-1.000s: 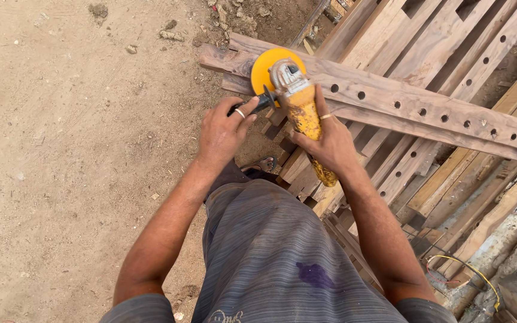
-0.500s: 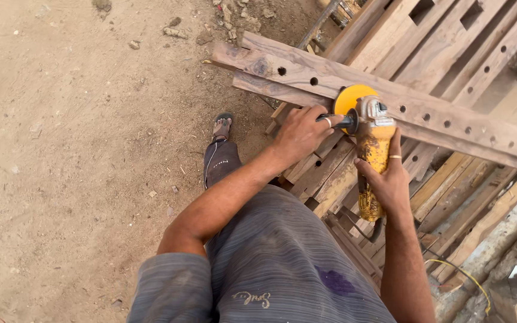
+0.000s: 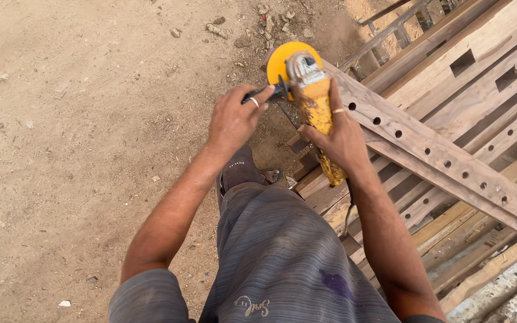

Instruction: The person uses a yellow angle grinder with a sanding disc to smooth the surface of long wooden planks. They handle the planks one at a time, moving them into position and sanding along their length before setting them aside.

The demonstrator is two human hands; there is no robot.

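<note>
Outdoors on dirt ground [image 3: 79,149]. Nearest the grinder [image 3: 312,101]: right hand [image 3: 339,140] wrapping closed around its yellow body, left hand [image 3: 231,122] clenching the black side handle. Beyond, spinning disc [image 3: 282,60] riding the drilled plank [image 3: 450,161] end; likely risking slipping off the edge, catching a hole.

Both arms outstretched, left hand [image 3: 231,121] and right hand [image 3: 340,139] clenched.

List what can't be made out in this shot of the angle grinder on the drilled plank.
- Head view: the disc's contact with the drilled plank lies under the yellow guard.
- The side handle is mostly wrapped by the left hand.
- The grinder's switch, if any, lies under the right hand.
- The plank's far end is cut off by the right edge.
</note>
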